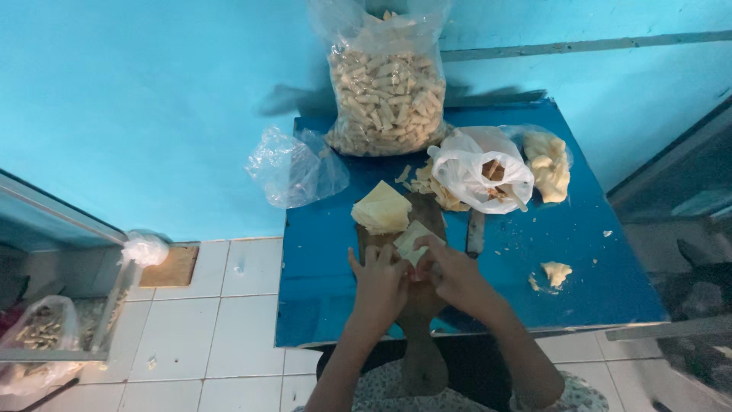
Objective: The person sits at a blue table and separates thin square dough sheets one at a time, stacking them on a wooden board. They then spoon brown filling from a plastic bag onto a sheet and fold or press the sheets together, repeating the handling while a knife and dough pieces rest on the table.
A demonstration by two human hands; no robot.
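Both hands meet over a thin pale square wrapper [412, 242], seen from above by a head camera. The fingers of the left hand [379, 284] curl inward and press at the wrapper's near edge; the fingers of the right hand [450, 273] bunch together and pinch the same edge from the other side. What sits inside the fold, if anything, is hidden by the fingers.

The wrapper lies on a dark wooden board [415, 305] whose handle points back toward the person. Just beyond the hands, a stack of pale wrappers [380, 207] rests on the board's far end, touching or nearly touching the sheet being worked. A knife [475, 231] lies just right of the board on the blue table [595, 267].

Further out stand a white plastic bag [480, 172], a clear bag of pale dough [549, 162], a small dough lump [556, 272], a crumpled clear bag [293, 168] hanging over the table's left edge, and a tall clear bag of finished rolls [386, 95] by the turquoise wall [137, 99].

Likely risks: the thin sheet may tear if pinched hard, the roll may loosen if the grip slackens, and the right wrist could knock the nearby knife.
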